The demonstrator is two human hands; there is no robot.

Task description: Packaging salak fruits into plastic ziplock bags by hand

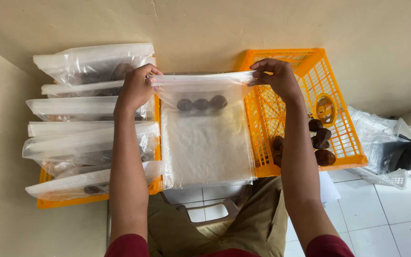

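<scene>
Both hands — left hand (136, 88), right hand (277, 76) — pinch the clear bag (205, 138) by its top corners, so one slipped pinch could tip the three dark fruits (200, 103) out — my guess.

Beside the left hand (136, 88), dark items inside stacked clear bags (91, 114) stay blurred behind plastic, while the right forearm hides some brown fruits (320, 140).
</scene>
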